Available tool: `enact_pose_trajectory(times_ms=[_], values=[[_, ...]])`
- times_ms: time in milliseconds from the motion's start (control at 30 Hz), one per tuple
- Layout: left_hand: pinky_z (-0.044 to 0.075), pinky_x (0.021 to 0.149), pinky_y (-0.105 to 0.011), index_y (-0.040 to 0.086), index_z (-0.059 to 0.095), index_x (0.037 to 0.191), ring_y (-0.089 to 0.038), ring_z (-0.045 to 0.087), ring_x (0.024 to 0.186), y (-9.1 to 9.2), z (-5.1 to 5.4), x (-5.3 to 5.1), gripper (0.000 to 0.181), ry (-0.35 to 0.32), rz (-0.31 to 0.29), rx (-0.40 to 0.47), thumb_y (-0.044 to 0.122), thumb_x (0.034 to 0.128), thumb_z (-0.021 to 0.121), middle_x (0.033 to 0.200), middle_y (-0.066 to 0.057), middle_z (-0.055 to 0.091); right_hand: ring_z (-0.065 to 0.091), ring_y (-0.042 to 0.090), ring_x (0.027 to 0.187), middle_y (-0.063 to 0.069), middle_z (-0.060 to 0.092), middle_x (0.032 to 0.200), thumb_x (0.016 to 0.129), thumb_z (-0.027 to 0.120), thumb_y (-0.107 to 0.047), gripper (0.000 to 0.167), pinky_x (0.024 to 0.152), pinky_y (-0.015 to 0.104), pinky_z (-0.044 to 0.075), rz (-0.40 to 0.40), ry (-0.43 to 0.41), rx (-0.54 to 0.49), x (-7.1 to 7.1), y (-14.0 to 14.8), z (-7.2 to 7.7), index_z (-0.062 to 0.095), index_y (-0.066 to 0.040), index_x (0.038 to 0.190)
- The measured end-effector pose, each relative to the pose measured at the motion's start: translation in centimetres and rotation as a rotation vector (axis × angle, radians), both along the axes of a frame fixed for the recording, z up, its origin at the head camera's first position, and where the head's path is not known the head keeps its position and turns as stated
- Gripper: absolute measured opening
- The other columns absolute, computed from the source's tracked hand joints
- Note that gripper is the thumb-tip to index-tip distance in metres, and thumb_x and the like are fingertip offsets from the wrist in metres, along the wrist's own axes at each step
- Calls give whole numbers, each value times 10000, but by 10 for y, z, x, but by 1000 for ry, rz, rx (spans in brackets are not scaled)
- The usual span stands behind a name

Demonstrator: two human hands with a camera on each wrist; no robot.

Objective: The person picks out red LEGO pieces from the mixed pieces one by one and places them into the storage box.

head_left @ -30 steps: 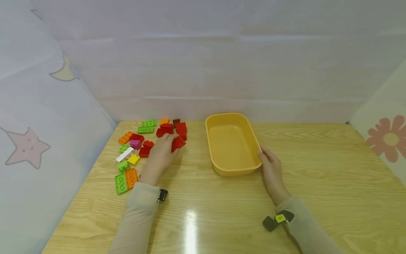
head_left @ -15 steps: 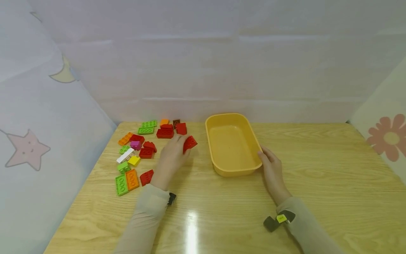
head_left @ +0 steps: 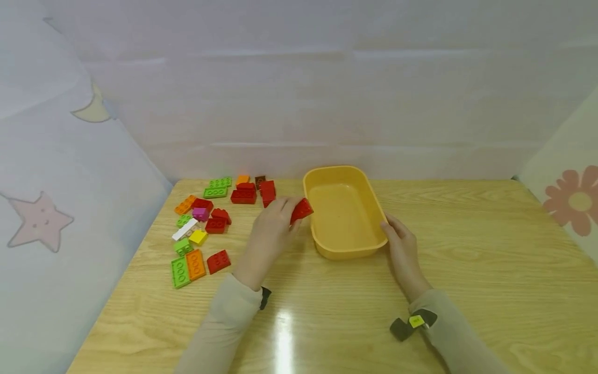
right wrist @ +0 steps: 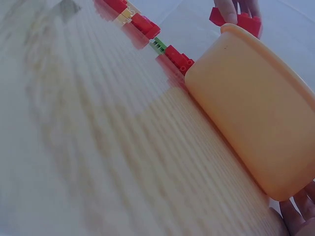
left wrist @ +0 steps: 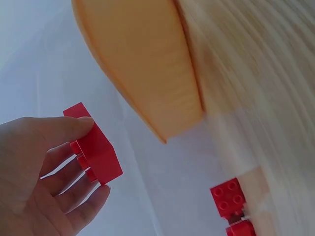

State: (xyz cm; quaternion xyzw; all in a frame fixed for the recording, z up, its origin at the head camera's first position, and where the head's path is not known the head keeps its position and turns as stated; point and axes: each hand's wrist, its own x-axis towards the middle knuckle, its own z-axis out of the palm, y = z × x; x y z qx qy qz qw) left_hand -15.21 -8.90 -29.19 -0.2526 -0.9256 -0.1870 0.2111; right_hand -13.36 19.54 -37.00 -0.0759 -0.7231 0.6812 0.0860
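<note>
Brick (head_left: 301, 210) pinched in a left hand (head_left: 273, 228), close to a tub (head_left: 343, 210)

The brick was red and held in the air by the left rim of the yellow tub; whether it overhung that rim was unclear. A thumb pressed its smooth face, with fingers behind on the studded side. The right hand (head_left: 403, 254) gripped the tub's near right part, thumb at the rim. The tub stood on a wooden table (head_left: 327, 322), near the far wall (head_left: 327, 104). Loose bricks (head_left: 243, 196) in red, green, orange and other colours lay to the left.

The brick looked like light, rigid plastic, unlikely to bend or break. Its flat face was probably a little slick, while the studs offered fingertips better purchase; a pinch across the middle, from flat face to studs, seemed surest. The tub also appeared light and fairly stiff, its rim the natural place to hold.
</note>
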Motion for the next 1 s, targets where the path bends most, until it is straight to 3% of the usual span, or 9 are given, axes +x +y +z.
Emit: enact_pose_trajectory(times_ms=[200, 400, 567, 867, 1000], values=[[521, 936, -429, 43, 607, 1305, -295, 617, 1120, 9, 6, 9, 465, 13, -36, -12, 115, 873, 764, 1224, -119, 646, 538, 123, 1173, 186, 467, 1458, 1045, 510, -310, 524, 923, 147, 470, 30, -1, -32, 1, -2, 0, 454, 12, 1454], [522, 935, -388, 56, 615, 1303, -271, 627, 1087, 16, 7, 5, 451, 35, -45, -16, 114, 879, 756, 1198, -100, 654, 526, 104, 1188, 154, 489, 1451, 1045, 506, -324, 511, 945, 143, 445, 7, -11, 21, 1, -4, -1, 478, -9, 1447], [509, 957, -383, 53, 615, 1298, -269, 631, 1091, 21, 5, 1, 453, 22, -66, -33, 120, 875, 762, 1197, -100, 658, 498, 122, 1242, 116, 507, 1447, 1047, 492, -347, 502, 976, 136, 410, -7, -18, 78, 1, -2, 1, 495, -44, 1447], [490, 980, -353, 52, 609, 1309, -260, 625, 1084, 31, -3, 4, 457, -7, -114, -103, 113, 881, 755, 1193, -87, 649, 511, 127, 1202, 143, 484, 1446, 1050, 498, -300, 485, 938, 138, 442, 17, -3, -14, 1, -4, 3, 482, -23, 1448], [502, 961, -347, 44, 619, 1301, -246, 637, 1051, 37, -6, 6, 437, 13, -149, -106, 107, 887, 745, 1176, -83, 652, 516, 125, 1192, 149, 485, 1442, 1050, 501, -297, 487, 935, 144, 447, 15, 0, -22, 1, -3, 2, 481, -14, 1446]])
